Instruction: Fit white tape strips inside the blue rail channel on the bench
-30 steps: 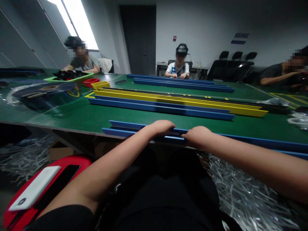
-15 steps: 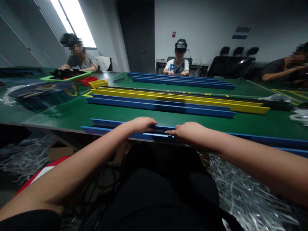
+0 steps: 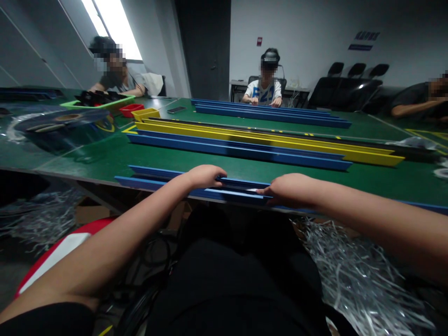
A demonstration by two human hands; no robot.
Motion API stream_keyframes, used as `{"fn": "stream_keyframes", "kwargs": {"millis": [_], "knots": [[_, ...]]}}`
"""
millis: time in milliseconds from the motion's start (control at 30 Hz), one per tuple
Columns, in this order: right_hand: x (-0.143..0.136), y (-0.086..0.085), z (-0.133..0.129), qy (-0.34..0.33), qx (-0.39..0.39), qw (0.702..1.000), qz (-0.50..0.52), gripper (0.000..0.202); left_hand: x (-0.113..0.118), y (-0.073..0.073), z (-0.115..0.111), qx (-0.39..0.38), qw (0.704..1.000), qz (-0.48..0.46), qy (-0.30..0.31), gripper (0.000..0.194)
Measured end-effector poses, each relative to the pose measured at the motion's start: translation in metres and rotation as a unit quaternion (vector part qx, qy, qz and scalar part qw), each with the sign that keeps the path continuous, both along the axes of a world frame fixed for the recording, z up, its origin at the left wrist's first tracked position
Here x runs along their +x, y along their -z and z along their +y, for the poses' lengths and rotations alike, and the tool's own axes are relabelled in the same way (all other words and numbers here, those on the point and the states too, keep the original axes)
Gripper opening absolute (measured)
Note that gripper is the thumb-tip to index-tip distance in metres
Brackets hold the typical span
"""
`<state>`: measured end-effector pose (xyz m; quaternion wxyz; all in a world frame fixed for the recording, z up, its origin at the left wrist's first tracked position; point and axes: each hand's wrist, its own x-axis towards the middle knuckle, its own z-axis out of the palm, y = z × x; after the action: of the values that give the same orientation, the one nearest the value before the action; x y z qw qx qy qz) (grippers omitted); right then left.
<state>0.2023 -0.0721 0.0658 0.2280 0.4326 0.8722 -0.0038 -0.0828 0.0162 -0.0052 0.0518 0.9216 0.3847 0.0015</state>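
Note:
A long blue channel-shaped rail (image 3: pixel 157 183) lies along the near edge of the table, its two walls upright with a dark groove between. My left hand (image 3: pixel 207 177) is closed over the rail's far wall, the thumb and fingertips at the groove. Farther right, my right hand (image 3: pixel 290 187) is closed on the same rail, with a fingertip down in the groove. Beside that fingertip shows a small white patch (image 3: pixel 251 190), too small to name. The undersides of both hands are hidden.
Beyond lie another blue rail (image 3: pixel 241 150), a yellow rail (image 3: pixel 266 141) and more blue rails (image 3: pixel 273 115). At left are a reel in clear wrap (image 3: pixel 63 128), a green tray (image 3: pixel 117 103), and red (image 3: pixel 131 110) and yellow (image 3: pixel 146 114) bins. Co-workers sit around the table; shredded strips (image 3: pixel 357 275) cover the floor.
My right hand has slid right along the rail, widening the gap between my hands. My left hand keeps its place on the rail. The view has shifted slightly.

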Motion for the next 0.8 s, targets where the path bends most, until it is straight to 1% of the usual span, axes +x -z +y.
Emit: {"fn": "stream_keyframes", "kwargs": {"millis": [133, 300, 600, 800], "knots": [[-0.009, 0.006, -0.001, -0.012, 0.033, 0.999, -0.025, 0.044, -0.001, 0.001, 0.001, 0.000, 1.000, -0.004, -0.003, 0.034], [-0.018, 0.006, -0.001, -0.005, 0.028, 0.999, -0.042, 0.043, -0.002, 0.002, 0.001, 0.003, 1.000, -0.009, -0.004, 0.035], [-0.016, 0.010, 0.003, 0.000, 0.026, 0.998, -0.050, 0.043, -0.003, 0.002, -0.001, 0.005, 1.000, -0.021, -0.009, 0.034], [-0.019, 0.010, 0.003, -0.008, 0.037, 0.998, -0.057, 0.042, -0.004, 0.003, -0.001, 0.007, 1.000, -0.020, -0.012, 0.035]]}}
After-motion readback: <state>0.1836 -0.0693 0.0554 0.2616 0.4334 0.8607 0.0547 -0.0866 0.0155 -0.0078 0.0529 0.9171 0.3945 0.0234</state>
